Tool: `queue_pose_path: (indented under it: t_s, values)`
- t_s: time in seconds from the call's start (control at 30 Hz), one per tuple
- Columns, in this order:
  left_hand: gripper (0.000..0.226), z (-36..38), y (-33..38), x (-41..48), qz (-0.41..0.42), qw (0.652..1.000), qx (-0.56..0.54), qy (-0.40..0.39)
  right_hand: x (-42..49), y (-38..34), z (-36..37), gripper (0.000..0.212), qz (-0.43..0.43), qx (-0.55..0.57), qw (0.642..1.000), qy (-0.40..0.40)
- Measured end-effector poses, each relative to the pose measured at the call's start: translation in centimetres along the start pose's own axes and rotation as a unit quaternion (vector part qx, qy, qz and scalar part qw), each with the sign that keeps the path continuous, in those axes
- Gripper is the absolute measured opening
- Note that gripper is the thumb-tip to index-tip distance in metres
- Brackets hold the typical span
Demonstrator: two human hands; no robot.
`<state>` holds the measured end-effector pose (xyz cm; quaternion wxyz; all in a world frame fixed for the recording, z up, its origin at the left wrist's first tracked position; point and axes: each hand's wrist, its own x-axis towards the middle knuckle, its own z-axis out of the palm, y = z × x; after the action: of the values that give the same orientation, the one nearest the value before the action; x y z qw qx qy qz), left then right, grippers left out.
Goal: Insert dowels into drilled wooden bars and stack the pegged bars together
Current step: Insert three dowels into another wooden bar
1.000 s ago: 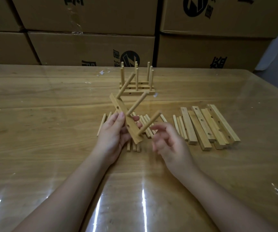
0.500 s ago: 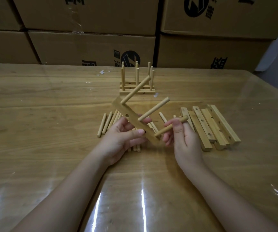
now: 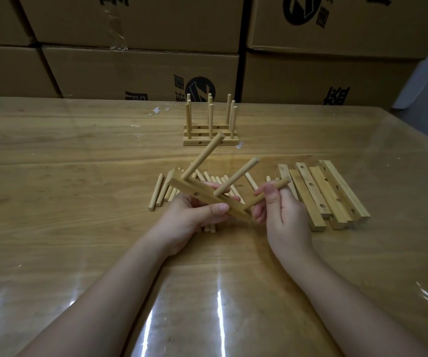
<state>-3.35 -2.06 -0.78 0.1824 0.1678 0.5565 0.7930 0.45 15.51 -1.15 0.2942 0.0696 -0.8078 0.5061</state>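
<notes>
My left hand (image 3: 194,217) grips a drilled wooden bar (image 3: 189,190), held tilted above the table. Two dowels stick up from it, one at its far end (image 3: 203,155) and one at its middle (image 3: 236,176). My right hand (image 3: 282,215) pinches a third dowel (image 3: 274,189) whose lower end sits at the bar's near end. Loose dowels (image 3: 160,188) lie on the table under and behind my hands. Several bare drilled bars (image 3: 323,191) lie side by side to the right. A stack of pegged bars (image 3: 209,136) stands farther back, its dowels upright.
The wooden table (image 3: 66,228) has a glossy clear cover. Cardboard boxes (image 3: 140,70) form a wall along its far edge. Small white scraps (image 3: 157,110) lie near the back.
My right hand has closed on the third dowel at the bar's near end. The bar has swung from steeply tilted to lower and more level, and its dowels lean right.
</notes>
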Motion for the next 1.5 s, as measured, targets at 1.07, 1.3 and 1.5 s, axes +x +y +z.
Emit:
queue_pose_path:
  t_s: [1.07, 1.3, 1.5]
  values:
    - [0.033, 0.01, -0.41, 0.14, 0.006, 0.997, 0.073, 0.005, 0.58, -0.02, -0.17, 0.032, 0.155, 0.028, 0.986, -0.055]
    - [0.042, 0.11, -0.3, 0.05, -0.003, 0.996, 0.089, 0.01, 0.81, -0.28, -0.3, 0.029, 0.173, 0.035, 0.982, -0.064]
    - [0.043, 0.43, -0.09, 0.26, -0.019, 0.998, 0.047, 0.032, 0.27, -0.41, 0.41, 0.026, 0.159, 0.055, 0.985, -0.038]
